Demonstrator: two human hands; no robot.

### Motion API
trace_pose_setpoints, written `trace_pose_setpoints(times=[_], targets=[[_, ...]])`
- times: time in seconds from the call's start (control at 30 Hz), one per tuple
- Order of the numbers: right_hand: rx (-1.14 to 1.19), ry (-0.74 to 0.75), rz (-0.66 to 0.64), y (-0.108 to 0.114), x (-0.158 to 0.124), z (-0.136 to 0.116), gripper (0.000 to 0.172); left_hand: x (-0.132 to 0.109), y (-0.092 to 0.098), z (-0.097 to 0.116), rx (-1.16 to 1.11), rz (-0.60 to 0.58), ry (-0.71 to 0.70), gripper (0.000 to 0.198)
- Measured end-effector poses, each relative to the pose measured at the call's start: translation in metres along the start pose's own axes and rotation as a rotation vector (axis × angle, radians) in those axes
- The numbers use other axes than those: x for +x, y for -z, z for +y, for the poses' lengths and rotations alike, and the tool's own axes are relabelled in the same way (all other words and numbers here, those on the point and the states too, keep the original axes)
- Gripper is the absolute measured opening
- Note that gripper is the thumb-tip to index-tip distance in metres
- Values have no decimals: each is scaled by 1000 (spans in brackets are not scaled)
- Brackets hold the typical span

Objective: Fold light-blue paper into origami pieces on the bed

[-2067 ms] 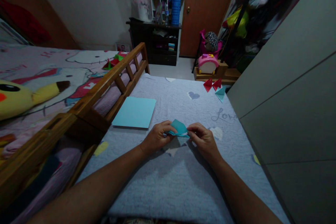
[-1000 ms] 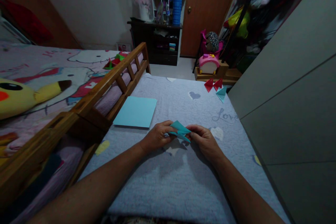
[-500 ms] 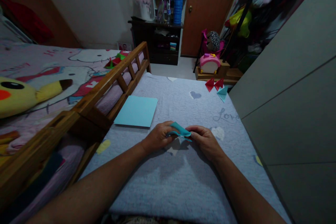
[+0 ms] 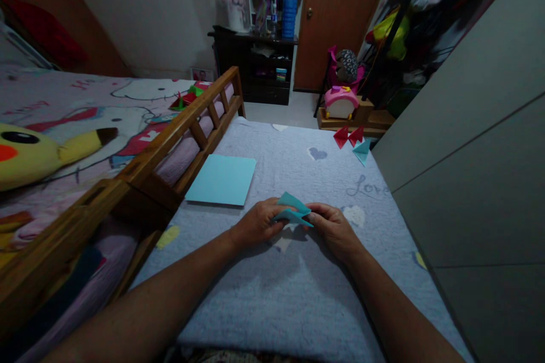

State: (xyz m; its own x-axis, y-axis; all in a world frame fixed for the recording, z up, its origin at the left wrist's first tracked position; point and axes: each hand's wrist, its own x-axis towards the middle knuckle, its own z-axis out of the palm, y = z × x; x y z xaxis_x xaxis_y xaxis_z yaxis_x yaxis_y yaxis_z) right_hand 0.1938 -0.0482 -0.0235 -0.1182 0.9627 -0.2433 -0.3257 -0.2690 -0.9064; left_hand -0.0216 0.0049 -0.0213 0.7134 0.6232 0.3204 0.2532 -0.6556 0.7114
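A small teal folded paper piece (image 4: pixel 293 211) is held just above the grey-blue bedspread (image 4: pixel 298 295). My left hand (image 4: pixel 255 222) pinches its left side and my right hand (image 4: pixel 334 228) pinches its right side, fingers closed on it. A flat light-blue square sheet (image 4: pixel 221 180) lies on the bedspread to the left of my hands. Two red folded pieces (image 4: pixel 348 136) and one teal folded piece (image 4: pixel 361 151) lie at the far right corner of the bed.
A wooden bed rail (image 4: pixel 179 133) runs along the left, with a yellow plush toy (image 4: pixel 38 156) and red and green folded papers (image 4: pixel 186 99) on the bed beyond. A grey wardrobe (image 4: pixel 468 142) stands close on the right. A dark shelf unit (image 4: pixel 255 65) and door stand at the back.
The teal paper has been worked between both hands, going from a rounded, puffed shape to flatter pointed folds. My hands stayed in the same place on the bedspread.
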Motion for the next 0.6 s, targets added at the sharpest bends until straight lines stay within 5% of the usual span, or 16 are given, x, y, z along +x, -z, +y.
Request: trace_pose_setpoints(times=[0.6], targets=[[59,-27,-3,-3,1,0,27,-1,0,-1,22,-5,-38,38]])
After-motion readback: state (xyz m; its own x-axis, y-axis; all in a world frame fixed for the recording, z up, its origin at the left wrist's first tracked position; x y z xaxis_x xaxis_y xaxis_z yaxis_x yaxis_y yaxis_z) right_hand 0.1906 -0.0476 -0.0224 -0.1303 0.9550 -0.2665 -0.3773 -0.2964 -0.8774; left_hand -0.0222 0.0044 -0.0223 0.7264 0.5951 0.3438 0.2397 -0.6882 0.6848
